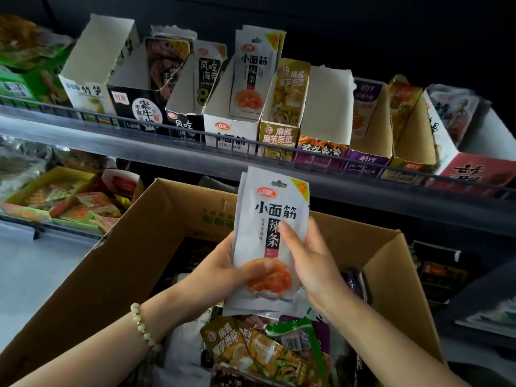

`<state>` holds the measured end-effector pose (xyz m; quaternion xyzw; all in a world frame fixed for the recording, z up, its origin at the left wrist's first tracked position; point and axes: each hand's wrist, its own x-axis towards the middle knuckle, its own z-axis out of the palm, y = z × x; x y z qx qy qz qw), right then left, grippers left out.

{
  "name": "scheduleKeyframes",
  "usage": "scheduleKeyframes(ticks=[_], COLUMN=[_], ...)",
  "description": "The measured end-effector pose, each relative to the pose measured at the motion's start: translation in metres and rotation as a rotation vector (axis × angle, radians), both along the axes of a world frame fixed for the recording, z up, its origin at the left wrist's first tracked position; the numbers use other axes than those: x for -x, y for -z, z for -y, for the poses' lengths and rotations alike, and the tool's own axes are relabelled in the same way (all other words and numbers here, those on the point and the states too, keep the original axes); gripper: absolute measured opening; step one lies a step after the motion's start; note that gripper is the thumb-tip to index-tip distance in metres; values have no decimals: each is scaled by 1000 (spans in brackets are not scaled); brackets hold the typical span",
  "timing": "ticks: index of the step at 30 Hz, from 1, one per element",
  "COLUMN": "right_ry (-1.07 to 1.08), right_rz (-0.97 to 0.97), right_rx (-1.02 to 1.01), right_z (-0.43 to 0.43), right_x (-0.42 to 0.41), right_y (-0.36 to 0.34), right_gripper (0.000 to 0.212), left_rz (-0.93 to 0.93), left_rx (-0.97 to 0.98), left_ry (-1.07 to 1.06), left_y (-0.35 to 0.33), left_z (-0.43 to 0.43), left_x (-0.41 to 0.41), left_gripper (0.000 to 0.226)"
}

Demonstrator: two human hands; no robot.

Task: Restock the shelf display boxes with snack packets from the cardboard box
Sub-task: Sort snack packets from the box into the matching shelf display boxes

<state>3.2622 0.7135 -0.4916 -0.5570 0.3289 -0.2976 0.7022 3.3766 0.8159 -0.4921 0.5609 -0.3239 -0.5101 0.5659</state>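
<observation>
Packets: I am holding a thin stack of white packets upright above the carton, just below the shelf rail. I cannot tell how many are in the stack.
Left hand: My left hand is gripping the stack's lower left edge, thumb lying across the orange picture on the front, fingers hidden behind.
Right hand: My right hand is clasping the right edge, forefinger reaching over the printed face, the other fingers wrapping out of sight behind.
Destination: I am judging the white display box on the shelf above to be the match. Packets with the same print are standing toward its back, with room showing in front of them.
Handling: I am expecting the packets to be light, flat and floppy, their slick film letting them slide over one another. The tops are fanning slightly at the upper left.
Where to hold: I am reckoning the lower half, pinched front and back across the whole stack, is the safest grip. The top edges look too limp to steer by.
Risk: I am watching for the stack splaying if one hand lets go, and for corners catching the display box's torn card wall.
Carton contents: Olive packets are lying loose below my wrists.
</observation>
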Motion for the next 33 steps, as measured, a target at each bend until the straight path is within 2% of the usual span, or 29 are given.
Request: scheduleKeyframes(ticks=[4, 7, 10, 13, 17, 20, 22, 25, 29, 31, 33], right_ry=[-73, -208, -114, -65, -199, -205, -194, -171, -96, -76, -64], right_rz=[-13, -67, -86, -87, -160, -258, -285, -226, -133, -95, -59], right_rx=[-11, -17, 91, 40, -15, 10, 57, 118, 213, 308, 375], right_z=[9, 17, 19, 19, 19, 18, 19, 28, 59, 77, 96], right_x=[0, 3, 7, 10, 14, 10, 6, -1, -22, -38, -56], right_y=[0, -12, -13, -13, -18, -24, -33, -60, -108, -133, -155], right_gripper=[47, 29, 27, 38, 43, 60, 59, 50, 47, 42, 27], left_rz=[-28, -15, 53, 129, 73, 84, 94, 112, 384, 639, 948], left_rx=[-12, -35, -56, -38, 46, 65, 88, 165, 196, 202, 170], left_ry=[2, 26, -8, -58, -92, -101, -108, -188, -308, -311, -314], left_y=[1, -1, -5, -11, -16, -17, -22, -39, -75, -94, -110], left_z=[-1, -2, -1, 0, -2, -3, -2, 7, 27, 39, 51], left_x=[-4, -12, -17, -19, -18, -20, -23, -37, -86, -114, -138], left_gripper=[69, 75, 64, 49, 40, 34, 32, 32, 17, 18, 26])
